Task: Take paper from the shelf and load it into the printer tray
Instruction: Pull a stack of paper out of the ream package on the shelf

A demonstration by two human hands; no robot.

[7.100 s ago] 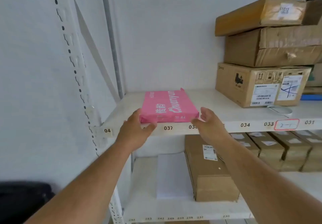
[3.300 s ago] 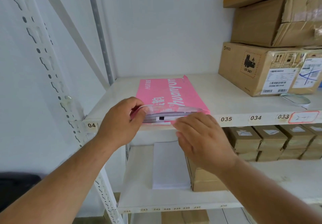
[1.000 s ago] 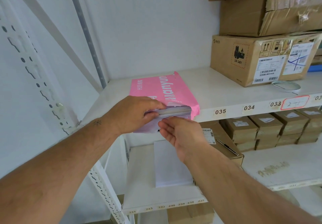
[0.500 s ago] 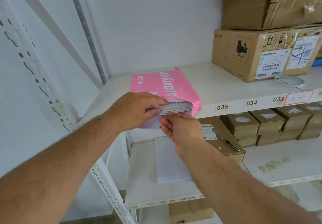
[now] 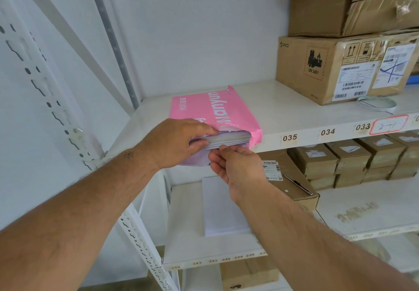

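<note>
A pink-wrapped ream of paper point(image 5: 215, 109) lies at the front edge of the upper shelf point(image 5: 294, 118), its near end torn open. A stack of white sheets point(image 5: 229, 137) sticks out of the opening. My left hand point(image 5: 179, 142) grips that stack from the left, thumb under and fingers on top. My right hand point(image 5: 235, 166) sits just below the sheets, fingertips pinching at their lower edge. No printer is in view.
Cardboard boxes point(image 5: 340, 66) are stacked at the right of the upper shelf, with a tape roll point(image 5: 377, 105) in front. On the lower shelf lie a loose white paper stack point(image 5: 222, 207), a box with a pen point(image 5: 298, 184) on it, and several small boxes point(image 5: 367, 157).
The paper pack was closed at first; its near end is now torn open. Over the last second both hands stayed at the opening while the sheets slid slightly further out.
</note>
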